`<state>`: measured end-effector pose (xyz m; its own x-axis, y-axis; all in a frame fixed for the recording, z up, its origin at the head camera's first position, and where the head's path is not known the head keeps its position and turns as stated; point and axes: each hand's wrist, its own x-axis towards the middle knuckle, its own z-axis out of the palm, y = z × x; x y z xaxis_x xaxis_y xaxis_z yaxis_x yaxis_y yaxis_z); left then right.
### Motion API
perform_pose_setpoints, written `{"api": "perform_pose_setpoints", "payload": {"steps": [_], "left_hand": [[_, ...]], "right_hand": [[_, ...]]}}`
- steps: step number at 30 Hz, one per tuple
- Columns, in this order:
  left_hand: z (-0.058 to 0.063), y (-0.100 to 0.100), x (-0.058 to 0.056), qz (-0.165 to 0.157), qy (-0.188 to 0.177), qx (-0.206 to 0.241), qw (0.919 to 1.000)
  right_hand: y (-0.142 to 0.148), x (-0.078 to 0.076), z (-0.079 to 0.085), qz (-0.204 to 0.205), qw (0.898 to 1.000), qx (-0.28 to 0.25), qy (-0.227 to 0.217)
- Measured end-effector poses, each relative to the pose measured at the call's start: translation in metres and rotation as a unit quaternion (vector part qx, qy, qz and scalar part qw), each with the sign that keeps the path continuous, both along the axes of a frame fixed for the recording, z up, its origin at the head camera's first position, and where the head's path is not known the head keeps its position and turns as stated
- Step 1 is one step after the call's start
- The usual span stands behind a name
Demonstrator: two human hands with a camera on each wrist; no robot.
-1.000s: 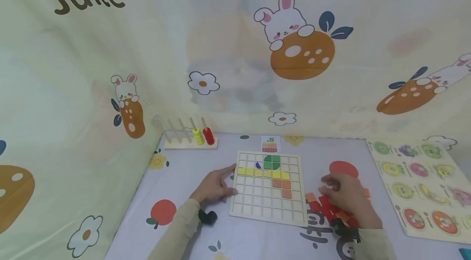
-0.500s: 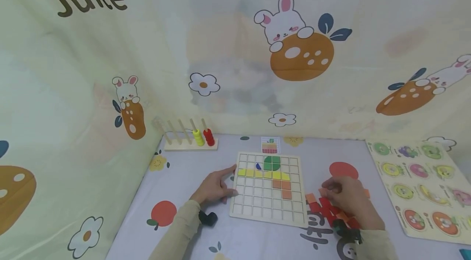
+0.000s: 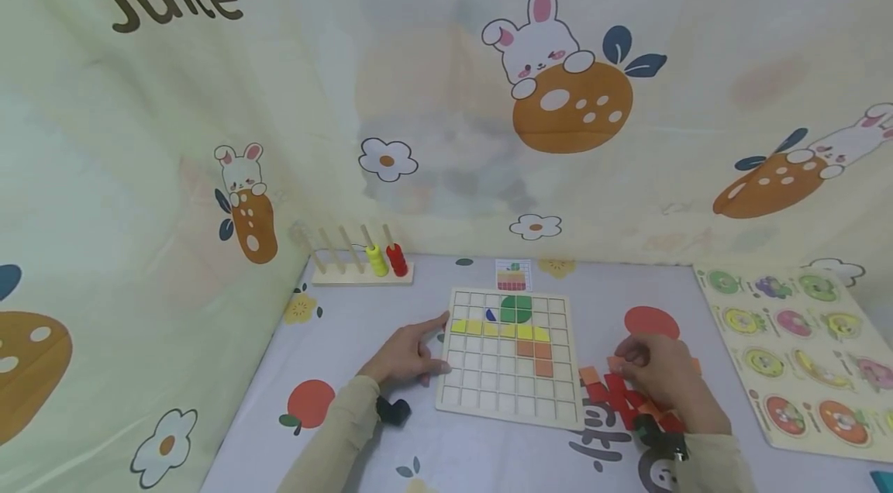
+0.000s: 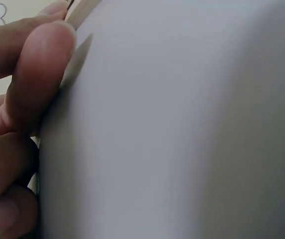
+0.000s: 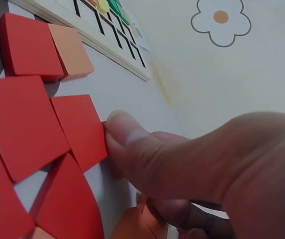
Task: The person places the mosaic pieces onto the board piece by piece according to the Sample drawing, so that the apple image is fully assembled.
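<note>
A square grid board (image 3: 488, 400) lies on the table, with yellow pieces across one row, a green rounded shape, a small blue piece and three orange tiles in its cells. My left hand (image 3: 403, 353) touches the board's left edge with index finger and thumb spread apart; the thumb (image 4: 45, 55) lies at the edge in the left wrist view. Right of the board, my right hand (image 3: 663, 369) pinches an orange tile (image 3: 615, 363) at its fingertips, mostly hidden behind the thumb in the right wrist view. Beside it lie loose red tiles (image 5: 25, 127).
A small pattern card (image 3: 512, 274) lies behind the board. At the back left stands a peg rack (image 3: 342, 274) with yellow and red beads. A fruit picture board (image 3: 788, 334) lies at the right. A printed cloth (image 3: 446, 90) hangs behind the table.
My right thumb and fingers have drawn together at the orange tile, which has shifted slightly to the right. The left hand and the grid board stay in place.
</note>
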<state>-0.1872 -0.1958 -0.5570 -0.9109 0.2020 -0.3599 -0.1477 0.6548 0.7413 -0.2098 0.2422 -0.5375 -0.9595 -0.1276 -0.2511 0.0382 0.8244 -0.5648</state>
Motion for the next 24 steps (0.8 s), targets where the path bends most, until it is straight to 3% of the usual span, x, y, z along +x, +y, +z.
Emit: {"api": "perform_pose_setpoints", "payload": {"steps": [12,17,24], "left_hand": [[0.001,-0.005,-0.002,-0.024,-0.013,-0.013,0.9995],[0.002,-0.005,-0.002,-0.023,-0.014,-0.012,0.9996],[0.003,-0.004,-0.001,-0.016,-0.013,-0.001,0.9998]], "right_hand": [[0.0,0.002,-0.001,0.006,1.0,-0.013,0.017],[-0.001,0.002,-0.001,0.017,0.998,-0.017,0.051],[-0.011,0.006,0.002,-0.009,0.994,-0.072,0.077]]}}
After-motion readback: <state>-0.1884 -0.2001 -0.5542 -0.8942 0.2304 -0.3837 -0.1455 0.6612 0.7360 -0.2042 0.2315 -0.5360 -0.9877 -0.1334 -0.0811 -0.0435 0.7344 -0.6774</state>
